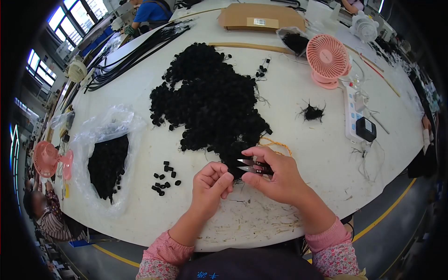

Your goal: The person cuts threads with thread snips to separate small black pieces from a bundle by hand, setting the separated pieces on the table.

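Note:
My right hand [282, 182] is closed round a pair of thread snips [255, 168] with black handles; their two pointed blades stand apart, aimed at my left hand. My left hand [210, 184] pinches thumb against forefinger at the blade tips, and whatever it holds is too small to make out. Just beyond both hands spreads a large heap of small black pieces [205, 98], with loose threads along its edges. Left of my left hand lie several short black cylinders [166, 175] in a loose group. An orange-yellow cord [281, 143] curls beside the heap, beyond my right hand.
On the left, a clear plastic bag [81, 154] holds more black pieces. To the right stand a pink fan [328, 58], a thread tuft [312, 112] and a white power strip [351, 112] with a black adapter. Cardboard [261, 16] lies at the back. Other people sit around the table.

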Demonstrator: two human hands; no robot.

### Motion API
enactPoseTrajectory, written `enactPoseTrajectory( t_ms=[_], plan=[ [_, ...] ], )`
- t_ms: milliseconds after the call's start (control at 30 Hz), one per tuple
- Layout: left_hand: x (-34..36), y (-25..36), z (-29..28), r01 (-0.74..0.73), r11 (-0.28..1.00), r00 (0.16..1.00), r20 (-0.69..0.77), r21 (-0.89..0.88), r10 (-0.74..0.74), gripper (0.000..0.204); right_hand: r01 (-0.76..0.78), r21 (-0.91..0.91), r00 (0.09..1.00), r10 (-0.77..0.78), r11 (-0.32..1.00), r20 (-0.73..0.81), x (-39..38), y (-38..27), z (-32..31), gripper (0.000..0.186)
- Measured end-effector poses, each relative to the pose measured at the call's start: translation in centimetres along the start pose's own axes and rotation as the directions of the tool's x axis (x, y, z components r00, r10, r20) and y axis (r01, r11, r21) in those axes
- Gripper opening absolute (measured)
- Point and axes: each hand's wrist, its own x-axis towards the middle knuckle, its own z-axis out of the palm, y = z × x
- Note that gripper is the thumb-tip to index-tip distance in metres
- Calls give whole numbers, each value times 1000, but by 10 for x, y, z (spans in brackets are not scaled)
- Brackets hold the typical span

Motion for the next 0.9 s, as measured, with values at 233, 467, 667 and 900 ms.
enactPoseTrajectory(
  t_ms=[233, 467, 667, 900],
  plan=[
    [1, 1, 0, 5, 1000, 1000, -9, -24, -5, 7, 488, -557, 800, -599, 673, -23, 4, 10, -7, 26],
    [2, 2, 4, 23, 1000, 999, -24, 7, -22, 7, 514, -643, 767, -640, 567, 49, 1, 13, -6, 24],
    [0, 2, 3, 49, 998, 999, -19, 28, -48, 6, 527, -700, 741, -664, 481, 102, 0, 12, -6, 27],
    [2, 0, 0, 65, 998, 997, 29, -15, -65, 7, 532, -655, 760, -643, 536, 92, 0, 18, -5, 26]
  ],
)
